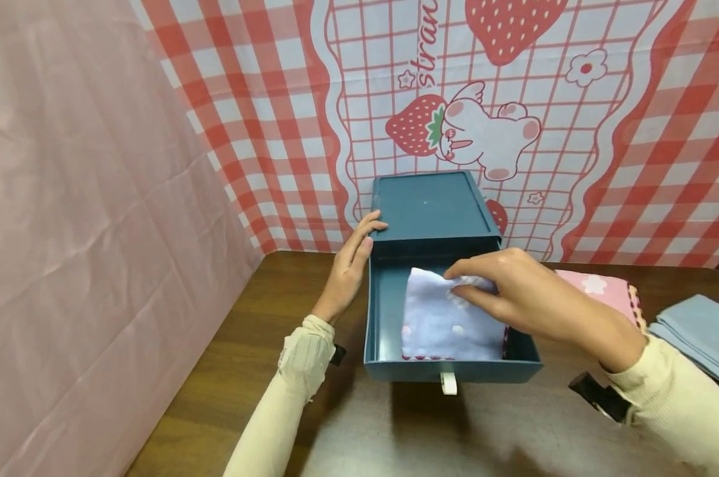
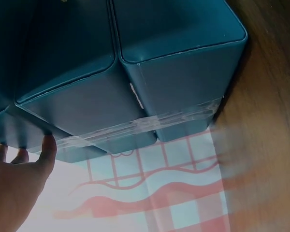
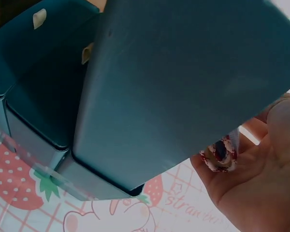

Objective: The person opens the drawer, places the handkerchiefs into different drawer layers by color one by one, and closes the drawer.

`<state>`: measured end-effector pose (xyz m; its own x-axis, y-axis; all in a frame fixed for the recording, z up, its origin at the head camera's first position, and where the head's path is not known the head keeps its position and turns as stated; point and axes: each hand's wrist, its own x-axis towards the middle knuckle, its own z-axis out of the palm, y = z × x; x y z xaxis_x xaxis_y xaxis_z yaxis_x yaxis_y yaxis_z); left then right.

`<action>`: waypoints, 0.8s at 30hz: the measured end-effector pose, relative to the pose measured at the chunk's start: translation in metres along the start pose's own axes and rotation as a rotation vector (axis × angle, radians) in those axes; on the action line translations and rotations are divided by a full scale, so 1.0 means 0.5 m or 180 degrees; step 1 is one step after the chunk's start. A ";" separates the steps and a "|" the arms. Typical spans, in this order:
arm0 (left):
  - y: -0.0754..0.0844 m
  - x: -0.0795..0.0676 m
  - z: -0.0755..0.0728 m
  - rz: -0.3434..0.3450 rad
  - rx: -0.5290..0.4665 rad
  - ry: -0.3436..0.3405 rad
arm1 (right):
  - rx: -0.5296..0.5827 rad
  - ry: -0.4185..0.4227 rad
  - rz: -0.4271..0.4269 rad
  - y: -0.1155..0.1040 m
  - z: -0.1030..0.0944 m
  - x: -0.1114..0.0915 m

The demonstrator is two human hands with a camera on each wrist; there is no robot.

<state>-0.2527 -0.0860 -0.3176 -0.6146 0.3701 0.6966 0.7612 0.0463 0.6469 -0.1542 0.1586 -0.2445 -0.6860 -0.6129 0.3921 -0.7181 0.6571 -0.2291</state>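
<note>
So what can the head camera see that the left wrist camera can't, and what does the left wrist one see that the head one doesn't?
Only the head view shows the right hand pinching the lilac cloth in the open drawer, plus the pink cloth and light blue cloth.

Only the left wrist view shows the long strip of clear tape across the stacked boxes' sides.

Both show the left hand, teal drawer unit, brown table and red-and-white backdrop.
</note>
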 end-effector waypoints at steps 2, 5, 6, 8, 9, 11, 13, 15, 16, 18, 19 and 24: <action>0.000 0.000 -0.001 -0.0018 -0.0031 0.0001 | -0.0007 -0.0118 0.0023 0.002 0.002 0.006; 0.002 -0.001 -0.002 -0.0034 -0.0069 -0.0019 | -0.0061 -0.0237 0.0007 0.006 0.009 0.014; 0.003 -0.001 -0.002 -0.0033 -0.0078 -0.0027 | -0.0072 -0.0256 -0.0015 0.008 0.012 0.017; 0.003 -0.001 -0.004 -0.0040 -0.0080 -0.0020 | -0.0078 -0.0288 -0.0053 0.012 0.018 0.024; 0.003 -0.001 -0.006 -0.0047 -0.0079 -0.0020 | -0.0083 -0.0301 -0.0070 0.014 0.022 0.027; 0.004 -0.001 -0.004 -0.0060 -0.0070 -0.0014 | -0.0062 -0.0348 -0.0076 0.020 0.027 0.029; 0.004 -0.002 -0.004 -0.0066 -0.0052 -0.0005 | -0.0039 -0.0428 -0.0039 0.025 0.032 0.032; 0.004 -0.003 -0.003 -0.0060 -0.0032 -0.0012 | -0.0049 -0.0509 0.0014 0.028 0.036 0.034; 0.004 -0.003 -0.003 -0.0059 -0.0021 -0.0016 | -0.0054 -0.0559 0.0058 0.029 0.038 0.036; 0.005 -0.003 -0.003 -0.0057 -0.0005 -0.0022 | -0.0112 -0.0634 0.0137 0.032 0.042 0.039; 0.006 -0.003 -0.003 -0.0057 0.0004 -0.0024 | -0.0164 -0.0661 0.0173 0.033 0.044 0.042; 0.010 -0.001 -0.002 -0.0077 0.0020 -0.0006 | -0.0452 -0.0716 0.0206 0.043 0.060 0.051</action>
<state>-0.2489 -0.0868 -0.3147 -0.6325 0.3704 0.6802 0.7473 0.0610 0.6617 -0.1908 0.1440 -0.2660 -0.7502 -0.6392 0.1692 -0.6591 0.7434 -0.1137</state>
